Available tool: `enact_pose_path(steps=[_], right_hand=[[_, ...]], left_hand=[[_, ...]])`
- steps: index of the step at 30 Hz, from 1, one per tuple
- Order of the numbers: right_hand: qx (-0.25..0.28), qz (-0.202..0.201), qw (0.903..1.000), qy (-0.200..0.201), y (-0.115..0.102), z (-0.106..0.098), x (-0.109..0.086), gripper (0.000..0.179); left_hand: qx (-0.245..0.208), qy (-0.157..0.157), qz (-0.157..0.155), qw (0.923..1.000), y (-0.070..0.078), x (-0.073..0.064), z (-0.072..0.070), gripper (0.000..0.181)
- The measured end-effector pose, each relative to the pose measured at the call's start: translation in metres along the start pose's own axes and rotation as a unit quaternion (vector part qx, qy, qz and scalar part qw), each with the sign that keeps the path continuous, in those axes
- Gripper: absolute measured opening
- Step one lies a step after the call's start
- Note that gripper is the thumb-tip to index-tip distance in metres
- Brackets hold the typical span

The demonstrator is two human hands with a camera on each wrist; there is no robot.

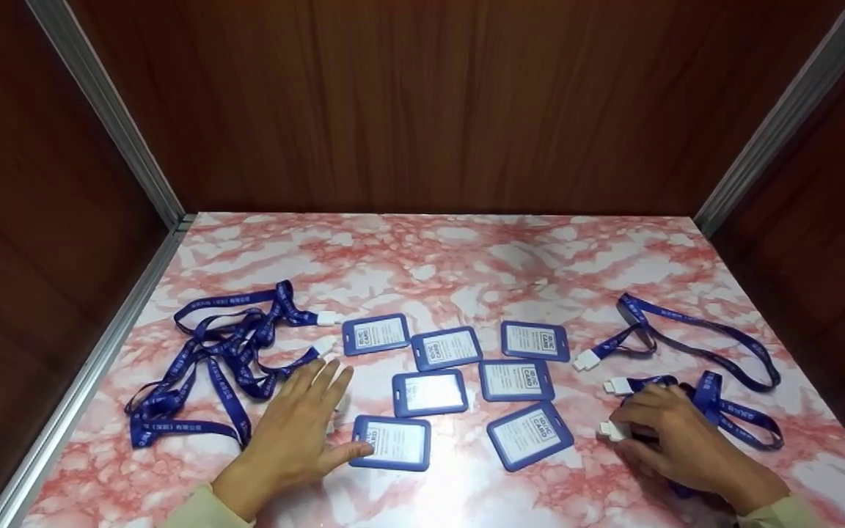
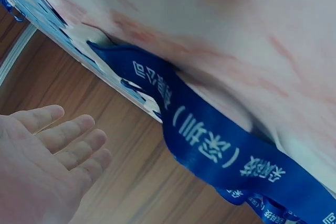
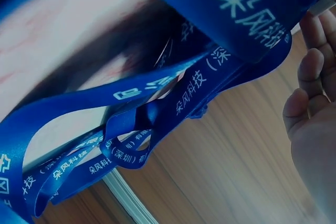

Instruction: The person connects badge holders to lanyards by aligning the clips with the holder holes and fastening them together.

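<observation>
Several blue badge holders (image 1: 516,379) with white cards lie spread over the middle of the pink marbled table (image 1: 422,249). My left hand (image 1: 305,422) lies flat with straight fingers, its thumb touching the nearest holder (image 1: 392,442). Beside it to the left is a tangled pile of blue lanyards (image 1: 224,352); one printed strap (image 2: 220,150) fills the left wrist view near the open palm (image 2: 47,166). My right hand (image 1: 650,429) curls over a bunched blue lanyard (image 3: 157,108), whose white clip (image 1: 611,430) sticks out at the fingertips.
More blue lanyards (image 1: 694,345) with white clips (image 1: 586,359) loop across the right of the table. Dark wood panels wall in the table at the back and both sides, with metal rails (image 1: 100,110) in the corners. The far half of the tabletop is bare.
</observation>
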State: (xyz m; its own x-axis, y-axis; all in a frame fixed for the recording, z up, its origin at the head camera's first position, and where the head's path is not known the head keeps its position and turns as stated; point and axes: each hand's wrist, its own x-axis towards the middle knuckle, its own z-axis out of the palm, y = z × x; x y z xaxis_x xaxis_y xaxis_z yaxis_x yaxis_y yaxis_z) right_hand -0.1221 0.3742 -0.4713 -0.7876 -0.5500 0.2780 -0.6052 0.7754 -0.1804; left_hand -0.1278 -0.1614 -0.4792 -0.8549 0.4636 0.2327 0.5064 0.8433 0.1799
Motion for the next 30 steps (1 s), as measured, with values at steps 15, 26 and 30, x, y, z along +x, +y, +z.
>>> enact_pose_path(steps=[15,26,30], right_hand=[[0.022,0.042,0.9980,-0.042,-0.006,-0.002,0.003,0.028],[0.004,0.004,1.0000,-0.003,-0.006,0.000,0.003,0.030],[0.004,0.003,1.0000,0.002,-0.007,0.000,0.005,0.031]], left_hand=[[-0.003,-0.004,0.028,0.9996,0.022,0.008,0.007,0.102],[0.013,0.007,0.059,0.9981,0.038,0.017,0.014,0.102],[0.014,0.004,0.066,0.9977,0.046,0.020,0.017,0.103]])
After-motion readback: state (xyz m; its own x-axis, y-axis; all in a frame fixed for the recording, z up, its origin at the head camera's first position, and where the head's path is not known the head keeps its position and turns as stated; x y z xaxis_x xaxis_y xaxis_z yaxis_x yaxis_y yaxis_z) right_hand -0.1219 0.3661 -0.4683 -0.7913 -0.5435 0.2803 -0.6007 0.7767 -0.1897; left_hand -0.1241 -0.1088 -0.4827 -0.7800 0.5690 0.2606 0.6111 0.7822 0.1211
